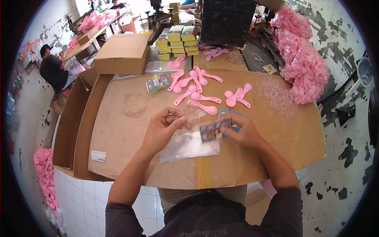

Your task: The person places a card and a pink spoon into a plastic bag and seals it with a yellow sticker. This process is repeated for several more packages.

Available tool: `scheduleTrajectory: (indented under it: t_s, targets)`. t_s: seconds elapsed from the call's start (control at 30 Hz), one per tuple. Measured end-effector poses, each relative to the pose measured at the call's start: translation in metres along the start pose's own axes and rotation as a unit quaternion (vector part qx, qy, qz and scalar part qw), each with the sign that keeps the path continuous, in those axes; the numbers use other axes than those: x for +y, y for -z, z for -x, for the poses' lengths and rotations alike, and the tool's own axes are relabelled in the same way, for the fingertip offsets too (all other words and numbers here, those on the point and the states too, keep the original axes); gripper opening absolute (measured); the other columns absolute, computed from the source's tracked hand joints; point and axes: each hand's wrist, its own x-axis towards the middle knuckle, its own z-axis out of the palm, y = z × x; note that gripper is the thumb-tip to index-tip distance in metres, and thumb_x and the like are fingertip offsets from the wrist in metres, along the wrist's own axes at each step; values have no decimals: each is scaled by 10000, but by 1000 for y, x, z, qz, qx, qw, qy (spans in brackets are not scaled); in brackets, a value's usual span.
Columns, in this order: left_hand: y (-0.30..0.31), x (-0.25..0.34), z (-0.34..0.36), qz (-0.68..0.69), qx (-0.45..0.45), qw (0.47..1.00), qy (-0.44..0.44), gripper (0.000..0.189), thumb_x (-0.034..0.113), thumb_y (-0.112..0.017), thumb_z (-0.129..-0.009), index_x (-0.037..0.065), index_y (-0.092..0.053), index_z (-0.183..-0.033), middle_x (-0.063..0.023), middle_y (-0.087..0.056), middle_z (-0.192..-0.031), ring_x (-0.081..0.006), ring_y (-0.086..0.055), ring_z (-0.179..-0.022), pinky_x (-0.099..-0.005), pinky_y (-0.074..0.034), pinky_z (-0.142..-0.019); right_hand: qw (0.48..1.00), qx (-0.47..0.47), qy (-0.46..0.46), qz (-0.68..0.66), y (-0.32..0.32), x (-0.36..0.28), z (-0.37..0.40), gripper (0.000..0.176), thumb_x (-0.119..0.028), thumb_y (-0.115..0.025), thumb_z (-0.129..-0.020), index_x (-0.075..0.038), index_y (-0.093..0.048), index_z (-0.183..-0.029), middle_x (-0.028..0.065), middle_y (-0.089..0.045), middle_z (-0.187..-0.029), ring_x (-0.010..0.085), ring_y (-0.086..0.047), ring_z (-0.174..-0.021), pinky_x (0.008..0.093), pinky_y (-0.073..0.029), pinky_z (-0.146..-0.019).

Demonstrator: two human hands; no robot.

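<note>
My left hand (164, 128) is closed, thumb against fingers, on the edge of a clear plastic bag (190, 121). A pink scoop (205, 108) lies just beyond it, seemingly inside that bag's far end. Between the thumb and fingers of my right hand (242, 132) is a small printed card (211, 132), slightly blurred, held beside the bag. More blue-edged cards (231, 113) show behind the right hand, partly hidden by it. Below both hands lies a pile of flat clear bags (187, 149) on the cardboard table top (130, 138).
Several loose pink scoops (197, 81) and a card bundle (158, 83) lie ahead. Behind are card stacks (175, 41) and a closed carton (122, 53). Thin clear strips (278, 94) and bagged scoops (302, 59) are at right. A person (55, 69) sits far left.
</note>
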Motion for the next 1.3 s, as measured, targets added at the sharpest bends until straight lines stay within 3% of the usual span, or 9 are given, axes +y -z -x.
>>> scheduleTrajectory:
  t_s: [0.27, 0.57, 0.77, 0.87, 0.97, 1.07, 1.17, 1.27, 1.3]
  targets:
    - [-20, -5, 8, -22, -12, 999, 45, 263, 51, -738, -953, -22, -602, -1166, -145, -777, -955, -143, -753, -841, -226, -564, -690, 969, 197, 9, -151, 0, -23, -10, 338, -10, -656, -981, -2, -544, -1299, 76, -702, -1103, 123, -688, -1015, 288, -562, -858]
    - [-28, -9, 11, -32, -40, 997, 52, 343, 47, -744, -948, -37, -616, -1254, -127, -770, -1030, -142, -745, -886, -241, -580, -735, 990, 52, 74, 107, 7, -18, -6, 325, -45, -702, -957, -35, -613, -1269, 12, -713, -982, 55, -606, -797, 240, -474, -639]
    - [-36, -9, 16, -103, -100, 989, 45, 363, 64, -719, -969, -46, -610, -1298, -119, -765, -1019, -128, -727, -894, -271, -595, -794, 985, 131, 12, -111, -23, -36, -8, 265, -91, -754, -935, -14, -673, -1175, -4, -717, -919, 53, -603, -693, 220, -473, -610]
    - [-37, -10, 17, -33, -111, 991, 65, 358, 62, -715, -972, -40, -611, -1299, -109, -764, -1011, -118, -719, -910, -263, -590, -788, 994, 62, -31, -82, -18, -27, -3, 240, -145, -734, -974, 19, -652, -1129, 37, -708, -945, 91, -658, -825, 246, -515, -703]
    - [-34, -13, 16, -18, -107, 992, 66, 355, 54, -707, -976, -38, -608, -1304, -101, -761, -1018, -108, -714, -908, -247, -582, -775, 984, -27, 151, 86, -14, -17, -13, 255, -241, -672, -1021, 2, -660, -1096, 86, -705, -1018, 146, -660, -926, 316, -526, -809]
    - [-30, -10, 14, -36, -90, 993, 70, 343, 49, -692, -986, -29, -607, -1309, -88, -759, -1031, -88, -707, -886, -223, -569, -750, 996, -67, 42, -29, -9, -5, -28, 229, -186, -641, -1009, 10, -669, -1122, 128, -675, -1061, 240, -653, -1005, 383, -508, -878]
    - [-31, -12, 13, -2, -56, 996, 66, 302, 75, -679, -1003, -12, -621, -1286, -59, -758, -972, -56, -688, -843, -206, -544, -686, 989, 9, -12, 145, -11, -11, -65, 219, -161, -645, -987, -20, -678, -1151, 146, -677, -1074, 267, -657, -996, 381, -513, -875]
    - [-27, -11, 12, -6, -48, 996, 80, 259, 97, -670, -1015, -3, -634, -1251, -32, -749, -919, -23, -650, -762, -194, -501, -598, 943, -5, 202, 266, -21, 24, -96, 227, -152, -650, -983, -18, -668, -1166, 153, -684, -1082, 268, -663, -998, 393, -521, -879]
    - [-26, -12, 12, -2, -51, 996, 79, 247, 104, -668, -1018, -2, -638, -1239, -27, -745, -907, -14, -634, -733, -191, -485, -573, 943, -18, 177, 282, -24, 26, -103, 257, -152, -654, -986, -30, -657, -1212, 146, -689, -1117, 249, -666, -992, 379, -526, -865]
